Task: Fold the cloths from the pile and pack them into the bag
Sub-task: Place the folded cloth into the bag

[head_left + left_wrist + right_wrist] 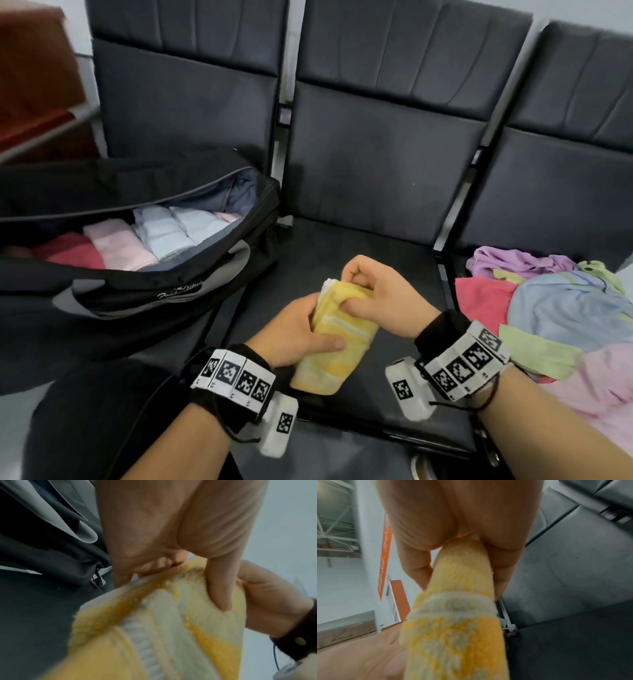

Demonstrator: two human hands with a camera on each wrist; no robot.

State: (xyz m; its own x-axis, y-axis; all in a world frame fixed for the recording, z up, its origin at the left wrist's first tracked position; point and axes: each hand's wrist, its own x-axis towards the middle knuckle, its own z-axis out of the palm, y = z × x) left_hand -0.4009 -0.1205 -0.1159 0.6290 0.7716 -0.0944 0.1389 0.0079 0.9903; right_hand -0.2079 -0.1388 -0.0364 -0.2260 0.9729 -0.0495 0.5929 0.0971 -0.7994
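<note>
A: What are the hands doing?

B: Both are clamped on one rolled yellow cloth [337, 339]. The left hand [294, 334] wraps its middle from the left side, thumb [327, 343] laid across the top, fingers tucked beneath. The right hand [378, 301] grips the far end, fingers curled round it and thumb pressed into the fold.

A: Which way does the cloth run?

B: Its long axis goes from near, just right of the left wrist, away and a little to the left. The near end points back at the person; the far end, where white edges show, points toward the seat backs. A pale stripe crosses it about midway. In the right wrist view the roll [455, 615] runs straight down out of the fist. In the left wrist view the cloth [154, 628] is blurred, with the thumb pressed into it.

A: And where is it?

B: Over the middle dark seat [376, 246]; whether it touches the cushion I cannot tell.

A: The rest?

B: To the left lies an open black bag [144, 291], with folded red, pink and white cloths [137, 240] in a row inside. On the right seat sits the loose pile [555, 308]: purple, red, blue, green, pink.
</note>
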